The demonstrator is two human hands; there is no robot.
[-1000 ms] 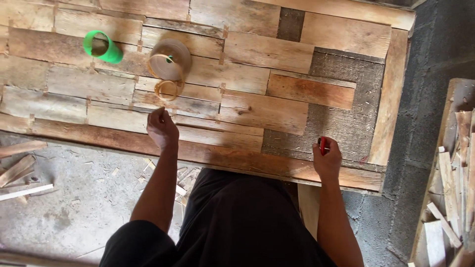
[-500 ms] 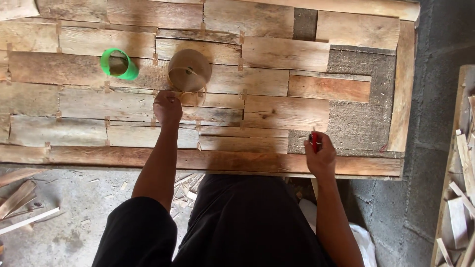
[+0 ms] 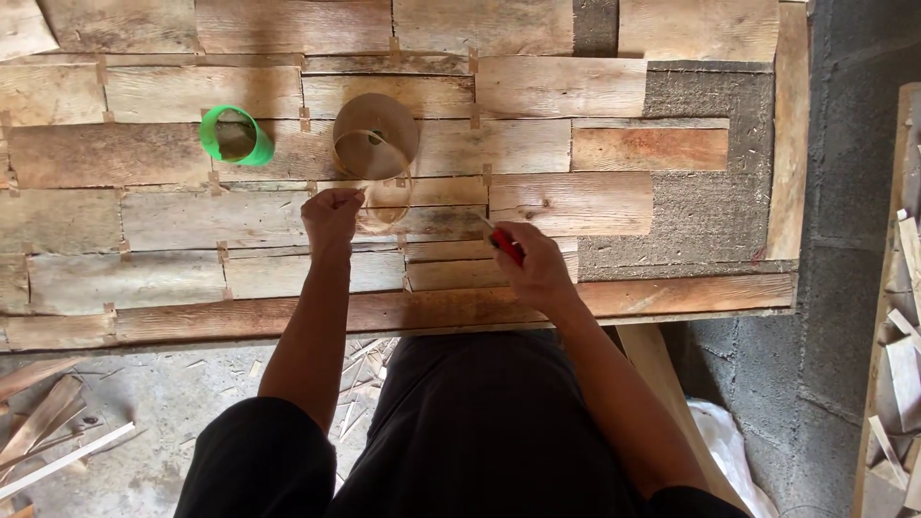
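2 hands worked over the mostly covered plank panel [image 3: 614, 91], left hand [image 3: 331, 216] pinching tape by the tape roll [image 3: 376, 134], right hand [image 3: 537, 269] clamped on a red cutter [image 3: 507, 246], rough corner bare.

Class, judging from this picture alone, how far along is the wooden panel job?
Done: most of the panel is covered with planks. In hand: left hand at the tape roll, right hand holding a red tool. Left: the bare grey patch on the right.
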